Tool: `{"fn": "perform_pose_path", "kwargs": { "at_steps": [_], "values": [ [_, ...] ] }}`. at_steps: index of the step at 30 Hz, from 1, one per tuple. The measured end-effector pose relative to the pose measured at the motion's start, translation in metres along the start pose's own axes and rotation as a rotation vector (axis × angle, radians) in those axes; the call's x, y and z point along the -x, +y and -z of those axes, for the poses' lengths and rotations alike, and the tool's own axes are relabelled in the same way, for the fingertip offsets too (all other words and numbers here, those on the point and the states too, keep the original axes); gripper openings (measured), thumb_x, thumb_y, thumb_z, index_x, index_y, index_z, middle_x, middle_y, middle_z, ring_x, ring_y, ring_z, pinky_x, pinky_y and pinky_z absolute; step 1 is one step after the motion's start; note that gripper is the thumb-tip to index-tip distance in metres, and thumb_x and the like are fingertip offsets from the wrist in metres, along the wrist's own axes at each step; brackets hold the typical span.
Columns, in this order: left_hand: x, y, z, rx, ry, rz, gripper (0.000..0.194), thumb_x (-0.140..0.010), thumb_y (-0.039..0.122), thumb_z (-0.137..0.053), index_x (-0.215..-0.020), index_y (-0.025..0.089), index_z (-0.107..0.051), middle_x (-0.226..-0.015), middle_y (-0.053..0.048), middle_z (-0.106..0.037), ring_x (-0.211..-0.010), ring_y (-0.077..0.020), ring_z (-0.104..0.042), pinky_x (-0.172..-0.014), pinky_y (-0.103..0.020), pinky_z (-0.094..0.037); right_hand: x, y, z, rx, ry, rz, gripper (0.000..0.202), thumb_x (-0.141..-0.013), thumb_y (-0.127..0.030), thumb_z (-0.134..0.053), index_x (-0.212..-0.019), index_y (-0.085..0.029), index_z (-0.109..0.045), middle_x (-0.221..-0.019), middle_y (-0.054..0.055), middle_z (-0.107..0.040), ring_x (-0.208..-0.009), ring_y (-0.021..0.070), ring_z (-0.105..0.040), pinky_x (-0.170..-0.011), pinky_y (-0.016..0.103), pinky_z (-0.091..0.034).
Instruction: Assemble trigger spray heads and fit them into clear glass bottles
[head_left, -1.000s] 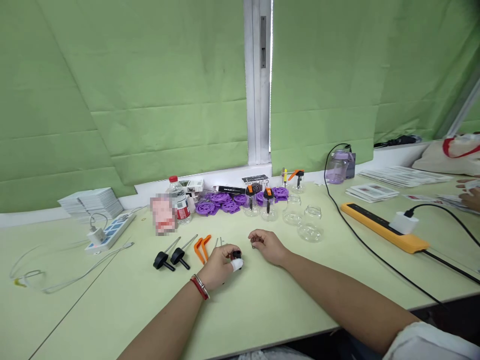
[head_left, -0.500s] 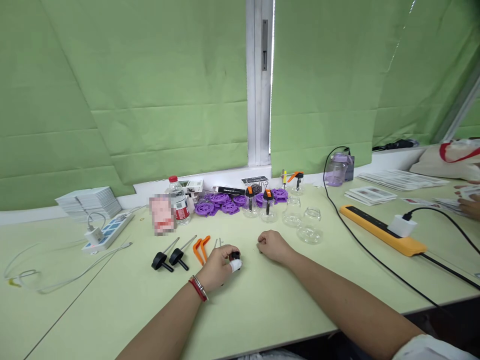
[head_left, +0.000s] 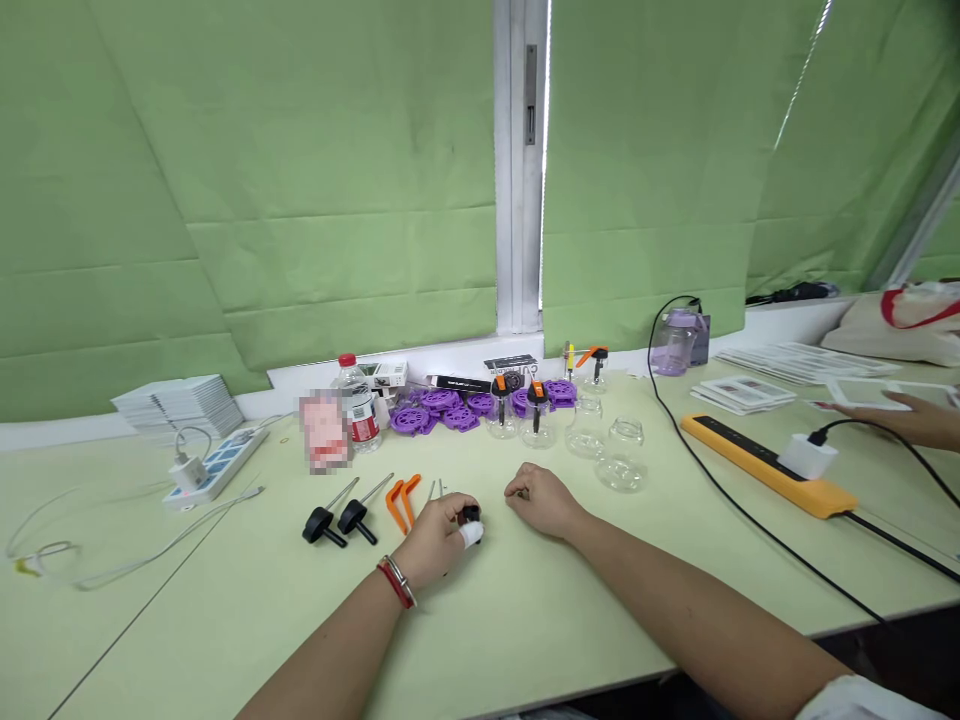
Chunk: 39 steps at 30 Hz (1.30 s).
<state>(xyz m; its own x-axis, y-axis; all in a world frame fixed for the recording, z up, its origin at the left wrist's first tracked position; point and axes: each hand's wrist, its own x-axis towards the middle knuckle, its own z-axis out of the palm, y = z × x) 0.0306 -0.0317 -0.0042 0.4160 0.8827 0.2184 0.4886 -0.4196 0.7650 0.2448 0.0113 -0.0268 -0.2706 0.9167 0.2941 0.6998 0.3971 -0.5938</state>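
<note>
My left hand is closed round a small black plastic part, mostly hidden by the fingers; white wrapping covers the thumb tip. To its right, my right hand rests low over the table with thumb and fingers pinched together. Whatever they hold, if anything, is too small to make out. Just beyond my left hand lie orange handles and thin metal rods. Farther left are two black round caps with shafts and side stems. Two clear jars stand beyond my right hand.
Purple plastic pieces lie at the back beside a water bottle and jars with black-and-orange tops. A yellow power strip and black cable cross the right side. Another person's hand handles white cards there.
My right hand has shifted slightly left, towards my left hand, its fingers still pinched. My left hand stays nearly still. The other person's hand at right has reached farther in over the cards.
</note>
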Motion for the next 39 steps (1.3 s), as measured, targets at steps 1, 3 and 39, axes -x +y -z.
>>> {"fn": "perform_pose_path", "kwargs": {
  "at_steps": [1, 3, 39],
  "values": [
    [0.000, -0.001, 0.000, -0.005, 0.002, -0.001, 0.015, -0.075, 0.026, -0.057, -0.086, 0.017, -0.061, -0.082, -0.003, -0.059, -0.075, -0.0150, -0.051, -0.069, -0.026, -0.041, 0.000, 0.000, -0.001, 0.005, -0.004, 0.008, 0.017, -0.074, -0.023, -0.056, -0.076, -0.021, -0.072, -0.085, 0.004, -0.060, -0.075, 0.0150, -0.056, -0.071, 0.026, -0.041],
    [0.000, -0.002, 0.000, -0.015, 0.007, -0.005, 0.015, -0.075, 0.026, -0.057, -0.086, 0.017, -0.061, -0.081, -0.003, -0.059, -0.075, -0.0148, -0.051, -0.069, -0.026, -0.041, 0.000, 0.000, -0.002, 0.015, -0.011, 0.016, 0.016, -0.073, -0.023, -0.057, -0.074, -0.021, -0.072, -0.084, 0.004, -0.059, -0.076, 0.0151, -0.056, -0.071, 0.025, -0.041],
    [-0.001, 0.002, -0.003, -0.006, 0.011, -0.030, 0.015, -0.075, 0.025, -0.056, -0.084, 0.016, -0.062, -0.077, -0.003, -0.058, -0.072, -0.0145, -0.050, -0.068, -0.026, -0.040, 0.007, -0.033, 0.014, -0.086, 0.112, 0.127, 0.020, -0.085, -0.028, -0.049, -0.089, -0.018, -0.066, -0.087, 0.006, -0.060, -0.074, 0.0155, -0.055, -0.066, 0.028, -0.041]
  ]
}}
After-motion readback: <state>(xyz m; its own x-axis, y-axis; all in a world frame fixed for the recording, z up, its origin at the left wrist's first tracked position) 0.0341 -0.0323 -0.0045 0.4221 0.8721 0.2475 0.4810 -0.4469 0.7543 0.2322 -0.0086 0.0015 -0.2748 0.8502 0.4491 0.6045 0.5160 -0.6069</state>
